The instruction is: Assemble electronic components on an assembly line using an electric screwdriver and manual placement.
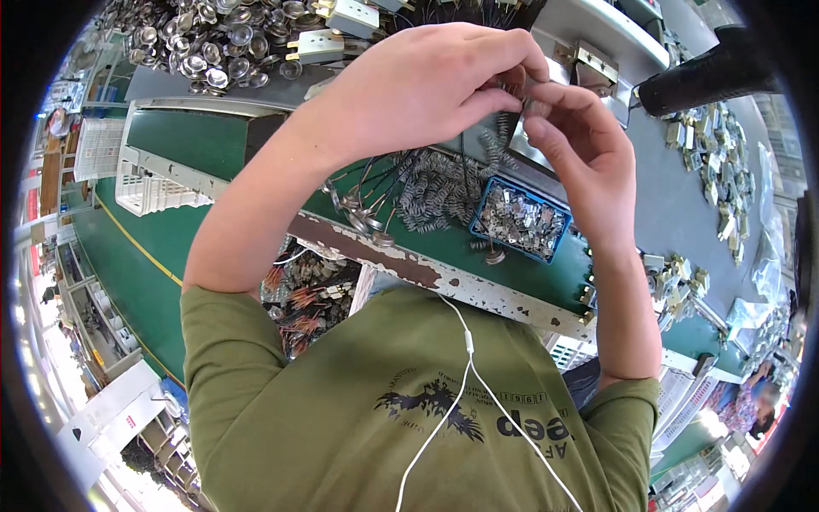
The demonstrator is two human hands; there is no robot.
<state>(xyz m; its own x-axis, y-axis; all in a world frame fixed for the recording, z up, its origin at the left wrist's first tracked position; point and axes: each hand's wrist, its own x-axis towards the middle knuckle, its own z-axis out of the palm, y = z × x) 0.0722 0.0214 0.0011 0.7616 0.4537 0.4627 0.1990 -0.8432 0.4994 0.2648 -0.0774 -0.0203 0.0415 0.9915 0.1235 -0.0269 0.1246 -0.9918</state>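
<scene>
Both hands meet above the bench at the upper middle. My left hand (435,81) is closed, with thumb and forefinger around a small metal coil spring (512,88). Close beside it, my right hand (589,141) is closed in a pinch, fingertips nearly touching the left ones. A small shiny piece sits between its fingertips, mostly hidden. Below the hands lies a heap of loose coil springs (437,189). A blue tray (472,227) of small metal clips stands to the right of that heap. Metal cups on black wires (363,218) lie left of the springs.
A pile of shiny metal cups (230,47) and white socket-like parts (350,17) lie at the far left. A metal fixture (595,68) and a black cylindrical arm (699,72) stand far right. Small pale parts (717,162) spread rightward. The bench's chipped edge (409,269) runs nearest me.
</scene>
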